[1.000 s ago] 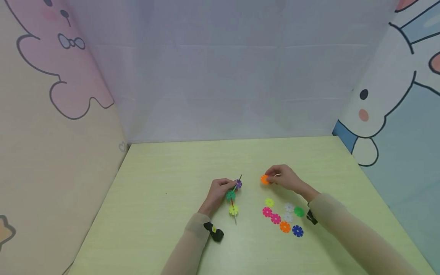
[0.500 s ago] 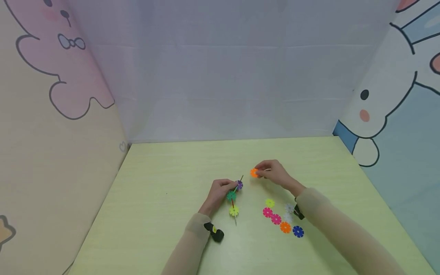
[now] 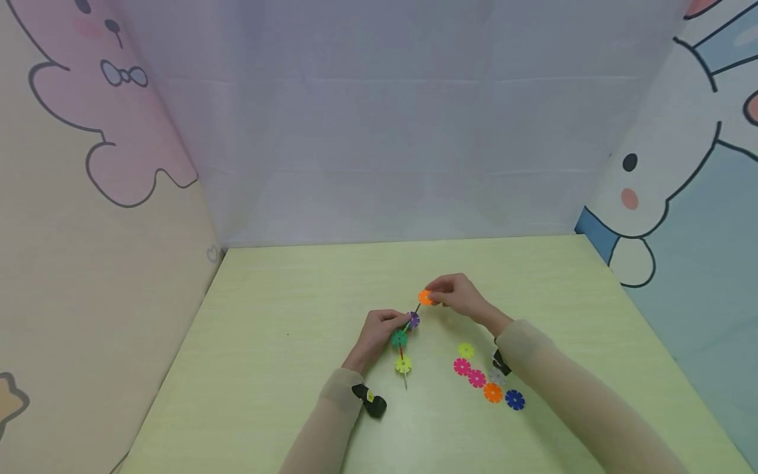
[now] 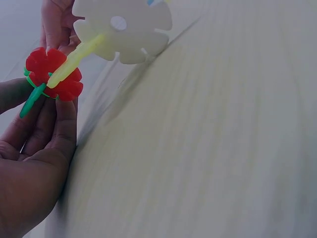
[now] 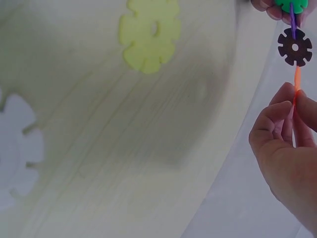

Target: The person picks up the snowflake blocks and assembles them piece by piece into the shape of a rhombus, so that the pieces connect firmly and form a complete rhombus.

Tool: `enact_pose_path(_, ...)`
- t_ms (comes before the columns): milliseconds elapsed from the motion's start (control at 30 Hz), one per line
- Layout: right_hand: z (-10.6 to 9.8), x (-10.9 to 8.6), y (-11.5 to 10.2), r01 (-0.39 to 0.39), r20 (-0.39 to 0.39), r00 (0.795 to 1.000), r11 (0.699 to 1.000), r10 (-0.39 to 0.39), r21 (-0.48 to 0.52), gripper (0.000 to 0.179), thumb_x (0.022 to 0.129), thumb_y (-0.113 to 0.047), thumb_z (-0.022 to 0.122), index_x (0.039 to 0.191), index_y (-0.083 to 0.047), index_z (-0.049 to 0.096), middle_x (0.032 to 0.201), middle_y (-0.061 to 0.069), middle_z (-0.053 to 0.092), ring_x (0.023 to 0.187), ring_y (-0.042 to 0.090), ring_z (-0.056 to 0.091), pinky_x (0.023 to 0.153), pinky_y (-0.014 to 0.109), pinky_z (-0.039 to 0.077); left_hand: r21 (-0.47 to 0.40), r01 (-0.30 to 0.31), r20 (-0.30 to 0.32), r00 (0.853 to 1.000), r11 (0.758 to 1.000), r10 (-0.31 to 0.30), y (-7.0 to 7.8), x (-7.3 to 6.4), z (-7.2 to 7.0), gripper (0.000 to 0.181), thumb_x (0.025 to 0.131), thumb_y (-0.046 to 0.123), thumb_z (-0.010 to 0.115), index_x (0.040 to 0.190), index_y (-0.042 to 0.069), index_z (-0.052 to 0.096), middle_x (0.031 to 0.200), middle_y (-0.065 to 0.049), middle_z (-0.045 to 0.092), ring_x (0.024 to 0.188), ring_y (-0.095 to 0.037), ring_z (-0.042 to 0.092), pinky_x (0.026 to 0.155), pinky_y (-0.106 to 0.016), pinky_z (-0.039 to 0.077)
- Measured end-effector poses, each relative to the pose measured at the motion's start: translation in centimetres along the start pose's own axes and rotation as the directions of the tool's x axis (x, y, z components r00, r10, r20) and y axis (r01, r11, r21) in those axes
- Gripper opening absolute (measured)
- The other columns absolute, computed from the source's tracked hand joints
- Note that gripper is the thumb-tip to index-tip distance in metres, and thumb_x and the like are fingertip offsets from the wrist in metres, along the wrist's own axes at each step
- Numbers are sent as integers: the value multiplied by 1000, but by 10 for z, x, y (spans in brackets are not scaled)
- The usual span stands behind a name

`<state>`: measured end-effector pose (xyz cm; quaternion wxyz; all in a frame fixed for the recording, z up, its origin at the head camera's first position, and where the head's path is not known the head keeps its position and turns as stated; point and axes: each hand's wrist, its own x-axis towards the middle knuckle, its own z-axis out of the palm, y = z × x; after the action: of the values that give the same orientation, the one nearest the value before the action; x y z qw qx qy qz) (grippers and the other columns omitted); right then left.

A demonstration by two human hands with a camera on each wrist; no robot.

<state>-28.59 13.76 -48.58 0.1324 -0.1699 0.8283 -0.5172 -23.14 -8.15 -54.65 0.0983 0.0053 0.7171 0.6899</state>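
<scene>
My left hand [image 3: 379, 329] pinches a chain of interlocked notched plastic discs. Facing the head camera along it are a purple disc [image 3: 414, 320], a teal disc [image 3: 399, 340] and a yellow disc [image 3: 403, 366]. Others stand edge-on between them, among them a red disc [image 4: 44, 62] that shows its face in the left wrist view; a white disc [image 4: 143, 39] hangs at the near end. My right hand [image 3: 462, 297] pinches an orange disc [image 3: 423, 298] between thumb and fingers. Its edge meets a dark brown disc [image 5: 285, 46] at the chain's far end; fingertips hide part of it.
Loose discs lie on the table [image 3: 284, 395] right of the chain: a yellow disc [image 3: 466, 350], two pink discs [image 3: 462, 367], an orange one, a blue disc [image 3: 515, 399] and white ones partly under my right wrist. A wall [image 3: 379, 164] stands behind.
My right hand has moved left with the orange disc, bringing it to the chain's far end. Its forearm now covers the loose green disc. The left hand has stayed nearly still.
</scene>
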Motion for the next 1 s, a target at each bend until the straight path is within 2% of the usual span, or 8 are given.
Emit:
enact_pose_path(267,0,0,-2,-8,17,1000,1000,8,-18,20,93,-10,63,109,1,68,92,8,69,85,34,64,72,41,51,-4,-1,7,1000,1000,1,-1,1,-1,28,82,33,76,86,5,76,87,-7,69,79,-16,57,68,-28,46)
enact_pose_path(667,3,0,-1,-9,34,999,1000,9,-9,21,94,-10,63,110,2,68,94,11,69,85,34,63,74,48,49,1,6,9,1000,1000,-6,0,1,-1,28,83,32,75,87,5,76,88,-7,70,81,-17,57,69,-29,46)
enact_pose_path(1000,4,2,-4,-14,44,999,999,16,-44,19,93,-12,64,108,-2,69,91,5,70,85,31,64,72,42,50,-3,5,0,1000,1000,-5,1,1,0,28,82,31,76,86,4,76,86,-7,70,79,-16,57,66,-27,45)
